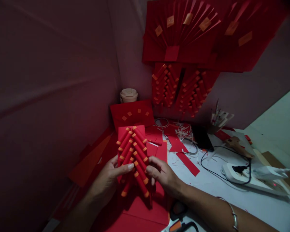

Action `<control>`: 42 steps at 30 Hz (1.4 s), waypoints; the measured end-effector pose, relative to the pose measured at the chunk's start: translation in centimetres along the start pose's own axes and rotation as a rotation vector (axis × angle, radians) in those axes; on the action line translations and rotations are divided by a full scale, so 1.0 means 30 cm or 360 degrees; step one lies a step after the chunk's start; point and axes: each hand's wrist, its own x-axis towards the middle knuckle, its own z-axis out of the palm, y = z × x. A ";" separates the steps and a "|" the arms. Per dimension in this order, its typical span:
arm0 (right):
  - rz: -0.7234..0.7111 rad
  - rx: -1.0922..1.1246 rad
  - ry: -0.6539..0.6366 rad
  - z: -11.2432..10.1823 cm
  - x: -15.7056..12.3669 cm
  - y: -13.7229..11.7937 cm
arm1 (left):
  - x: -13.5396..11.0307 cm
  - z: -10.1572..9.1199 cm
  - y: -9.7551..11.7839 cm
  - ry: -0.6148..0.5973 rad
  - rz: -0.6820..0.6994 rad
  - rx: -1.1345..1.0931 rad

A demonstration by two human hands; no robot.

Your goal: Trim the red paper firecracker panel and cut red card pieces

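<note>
A red paper firecracker decoration (132,154), made of small red rolls with orange bands slanting in two columns on a red card, is held up in front of me. My left hand (113,172) grips its left side, thumb lying across the rolls. From the right edge, my right hand (160,174) pinches it with thumb and fingers; some fingertips are hidden behind the card. Red paper sheets (145,212) lie beneath it. Scissors (178,224) with dark handles rest at the bottom, close to my right forearm.
Finished firecracker panels (165,85) and red paper fans (181,32) hang on the wall. A power strip (253,180) with a black cable lies on the right. Behind are a phone (203,137), a pen holder (215,124), paper scraps (183,130), a glue gun (236,145) and a white lidded container (129,95).
</note>
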 end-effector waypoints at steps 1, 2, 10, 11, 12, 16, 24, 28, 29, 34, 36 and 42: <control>-0.0009 0.0007 0.0029 -0.001 0.002 -0.003 | 0.000 0.001 -0.001 -0.0019 -0.0003 0.0005; -0.0011 0.0015 0.0043 -0.002 0.003 -0.007 | -0.001 0.003 -0.003 -0.0036 -0.0006 0.0007; -0.0054 0.0078 0.0061 0.013 -0.004 -0.035 | 0.002 0.008 -0.012 -0.0067 -0.0036 -0.0039; -0.0060 0.0081 0.0062 0.013 -0.004 -0.035 | 0.002 0.007 -0.012 -0.0069 -0.0033 -0.0033; -0.0063 0.0082 0.0065 0.013 -0.004 -0.033 | 0.002 0.006 -0.011 -0.0070 -0.0028 -0.0025; -0.0093 0.0072 0.0156 0.001 0.003 -0.015 | -0.003 0.009 -0.006 -0.0088 -0.0060 -0.0012; -0.0338 0.0114 0.0639 -0.069 0.052 -0.061 | -0.030 0.028 0.005 -0.0230 -0.0246 0.0096; -0.0421 0.0020 0.0701 -0.100 0.057 -0.109 | -0.032 0.026 -0.001 -0.0253 -0.0298 0.0155; -0.0432 -0.0016 0.0699 -0.103 0.057 -0.117 | -0.032 0.027 -0.002 -0.0252 -0.0313 0.0153; -0.0460 -0.0245 0.0722 -0.108 0.055 -0.133 | -0.033 0.035 -0.001 -0.0280 -0.0377 0.0116; -0.0472 -0.0369 0.0746 -0.110 0.054 -0.134 | -0.033 0.036 -0.001 -0.0295 -0.0375 0.0128; -0.0533 -0.0749 0.0860 -0.122 0.046 -0.142 | -0.026 0.029 -0.009 -0.0319 -0.0374 0.0146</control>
